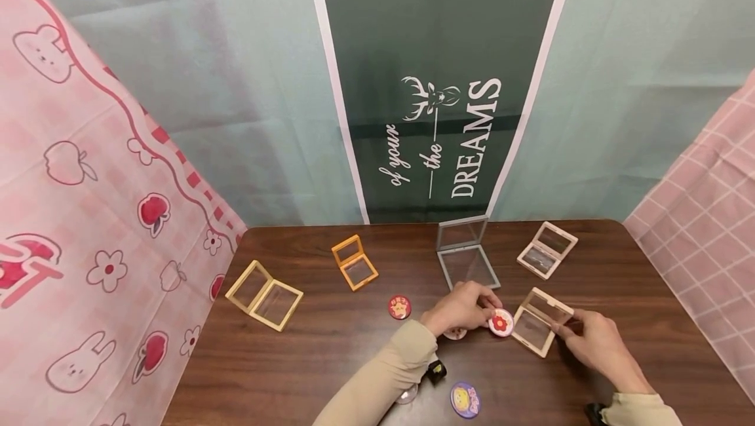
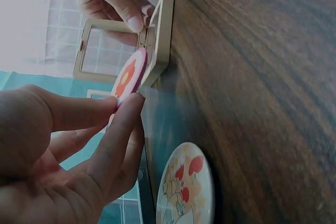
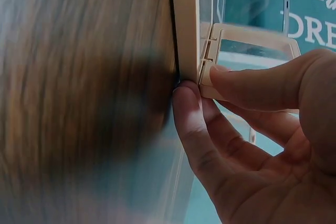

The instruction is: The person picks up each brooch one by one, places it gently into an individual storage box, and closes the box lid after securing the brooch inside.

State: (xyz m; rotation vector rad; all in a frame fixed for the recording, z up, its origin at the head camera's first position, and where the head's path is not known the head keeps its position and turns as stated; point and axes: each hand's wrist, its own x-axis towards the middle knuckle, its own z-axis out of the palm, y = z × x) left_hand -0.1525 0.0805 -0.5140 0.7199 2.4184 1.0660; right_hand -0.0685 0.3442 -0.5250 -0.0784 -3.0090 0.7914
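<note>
Firstly, working L to R along the tabletop (image 1: pixel 265 380), we log the yellow case (image 1: pixel 277 305) at far L, hinged lid raised, then the orange case (image 1: pixel 358 272), likewise opened. Next comes the red badge (image 1: pixel 399 307), lying flat, apart from the cases. By our L wrist, the patterned badge (image 1: pixel 455 333) lies on the tabletop, partly covered in head view.

Our L hand (image 1: pixel 462 309) has thumb and fingertips clamped on the rim of the flower badge (image 1: pixel 501 322); said badge is tilted, off the tabletop, at the L edge of the beige case (image 1: pixel 533 331). Contact btwn badge and case: can't tell. Beyond the L hand stands the grey case (image 1: pixel 468 265), lid up.

Beige case: lid raised, clear window visible in base; base fully flat or slightly lifted, can't tell. Behind it, the pale case (image 1: pixel 539 258) also sits opened. At far R, our R hand (image 1: pixel 596 341) has thumb and fingers clamped on the beige case nr. the hinge.

Step in hand (our judgement): presenting the flower badge to the beige case for loading. Next move, as we read it, calls for shifting the badge R over the base window, levelling, centring, then releasing, w/ R hand steadying the case. Caution: an off-centre badge could foul the lid.
</note>
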